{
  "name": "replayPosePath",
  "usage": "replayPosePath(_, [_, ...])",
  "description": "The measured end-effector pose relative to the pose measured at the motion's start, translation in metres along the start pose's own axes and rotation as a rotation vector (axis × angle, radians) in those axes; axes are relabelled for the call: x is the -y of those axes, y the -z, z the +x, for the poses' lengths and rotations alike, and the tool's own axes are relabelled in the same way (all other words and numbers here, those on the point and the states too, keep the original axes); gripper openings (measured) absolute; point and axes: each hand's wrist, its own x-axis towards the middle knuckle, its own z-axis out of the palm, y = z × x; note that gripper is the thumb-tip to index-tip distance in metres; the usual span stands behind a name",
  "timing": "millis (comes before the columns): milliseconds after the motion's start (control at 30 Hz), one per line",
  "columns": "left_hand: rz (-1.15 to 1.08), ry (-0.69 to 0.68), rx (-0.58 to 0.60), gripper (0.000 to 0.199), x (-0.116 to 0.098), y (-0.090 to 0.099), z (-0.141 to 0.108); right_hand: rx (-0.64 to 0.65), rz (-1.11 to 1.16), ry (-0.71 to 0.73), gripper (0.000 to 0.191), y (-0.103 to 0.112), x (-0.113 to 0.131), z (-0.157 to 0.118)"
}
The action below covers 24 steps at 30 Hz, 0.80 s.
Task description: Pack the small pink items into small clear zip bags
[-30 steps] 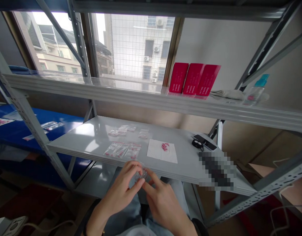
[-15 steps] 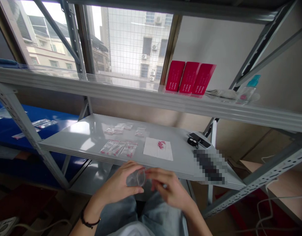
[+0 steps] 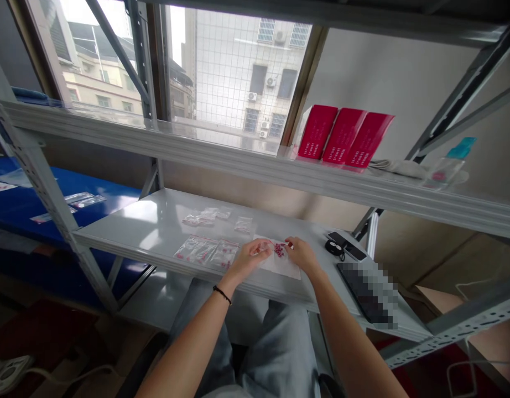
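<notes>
Small dark red pieces (image 3: 279, 250) lie in a pile on a white paper sheet (image 3: 286, 269) on the grey shelf. At the left side of the pile, my left hand (image 3: 251, 258) is closed on a clear plastic bag (image 3: 264, 247) with a red edge. My right hand (image 3: 301, 254) is at the pile's right side, fingertips near the pieces; whether it pinches one is too small to tell. Left of the sheet lie clear bags (image 3: 197, 250) with a few red pieces inside.
More clear bags (image 3: 200, 217) lie farther back. To the right are a black coiled cable (image 3: 334, 247), a phone (image 3: 349, 247) and a dark, partly blurred device (image 3: 358, 290). Red boxes (image 3: 345, 135) and a spray bottle (image 3: 448, 163) stand on the upper shelf (image 3: 197, 149).
Both hands have moved from above my lap, forward to the white sheet, with the bag still in my left hand. The camera view has shifted slightly.
</notes>
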Motion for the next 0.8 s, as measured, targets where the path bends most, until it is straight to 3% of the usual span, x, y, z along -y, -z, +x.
replayPosePath(233, [-0.053,0.000,0.005,0.040,-0.001,0.003,-0.006,0.108,-0.140,0.000,0.028,-0.002,0.002,0.015])
replayPosePath(800, [-0.030,0.014,-0.026,0.041,0.000,0.000,-0.006,0.200,-0.223,-0.013,0.021,0.006,0.012,0.034])
